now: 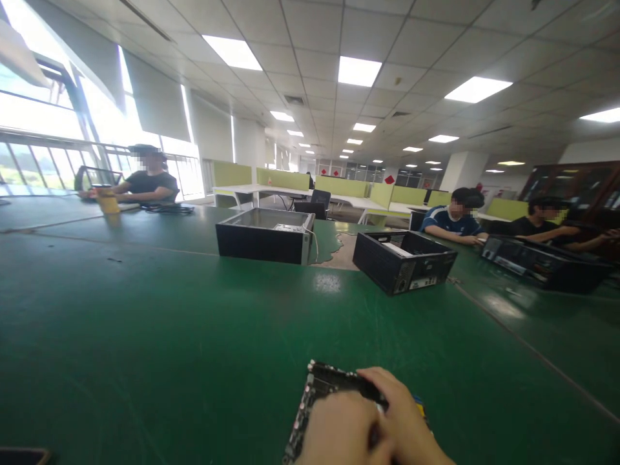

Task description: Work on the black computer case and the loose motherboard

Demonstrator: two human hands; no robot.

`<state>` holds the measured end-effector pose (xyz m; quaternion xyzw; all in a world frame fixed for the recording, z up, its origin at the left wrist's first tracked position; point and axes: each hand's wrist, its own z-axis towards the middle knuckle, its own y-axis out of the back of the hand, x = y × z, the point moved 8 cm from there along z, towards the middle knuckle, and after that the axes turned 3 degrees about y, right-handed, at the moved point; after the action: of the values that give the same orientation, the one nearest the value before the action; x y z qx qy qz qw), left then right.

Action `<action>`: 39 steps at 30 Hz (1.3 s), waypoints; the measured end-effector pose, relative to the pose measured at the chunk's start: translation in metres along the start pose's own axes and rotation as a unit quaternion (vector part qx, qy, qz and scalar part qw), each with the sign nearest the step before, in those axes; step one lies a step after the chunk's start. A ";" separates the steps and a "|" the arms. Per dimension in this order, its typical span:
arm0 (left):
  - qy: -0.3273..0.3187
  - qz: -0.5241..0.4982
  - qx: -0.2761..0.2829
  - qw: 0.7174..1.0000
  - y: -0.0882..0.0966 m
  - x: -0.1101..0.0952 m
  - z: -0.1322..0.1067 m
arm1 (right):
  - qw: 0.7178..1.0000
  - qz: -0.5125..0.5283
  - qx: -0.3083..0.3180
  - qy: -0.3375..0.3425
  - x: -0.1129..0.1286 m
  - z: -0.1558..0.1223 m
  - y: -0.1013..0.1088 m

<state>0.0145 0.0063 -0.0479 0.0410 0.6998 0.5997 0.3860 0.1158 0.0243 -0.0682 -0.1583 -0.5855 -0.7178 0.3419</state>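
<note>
A circuit board (317, 387) lies on the green table (194, 336) at the bottom middle of the head view. My left hand (339, 429) rests on it with its fingers curled, partly covering the board. My right hand (404, 420) lies over the board's far right part, fingers bent around its top edge. A small blue and yellow piece (420, 408) shows just right of my right hand. What lies under the two hands is hidden.
Two open black computer cases (264, 236) (404, 260) stand mid-table, a third case (542, 261) at the right before two seated people (455, 223). Another person (148, 181) sits far left by a yellow cup (107, 200). A dark object (22, 455) sits at the bottom left corner.
</note>
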 end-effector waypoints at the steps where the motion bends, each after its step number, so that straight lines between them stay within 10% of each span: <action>1: 0.032 0.010 -0.053 0.998 0.022 0.013 0.002 | 1.000 0.004 0.000 -0.001 0.003 0.000 0.001; 4: 0.089 0.037 -0.139 0.986 0.066 0.056 0.005 | 1.000 0.002 -0.015 -0.015 0.005 0.000 0.005; 10: 0.083 0.035 -0.068 0.994 0.058 0.100 0.011 | 0.996 0.018 -0.052 -0.074 -0.016 0.001 0.008; 39: 0.125 0.160 -0.007 0.979 0.067 0.083 0.001 | 0.999 0.032 -0.016 -0.016 -0.007 0.007 0.006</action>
<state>-0.0700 0.0686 -0.0306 0.0746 0.7225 0.6590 0.1953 0.1242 0.0328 -0.0661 -0.1940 -0.5736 -0.7133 0.3529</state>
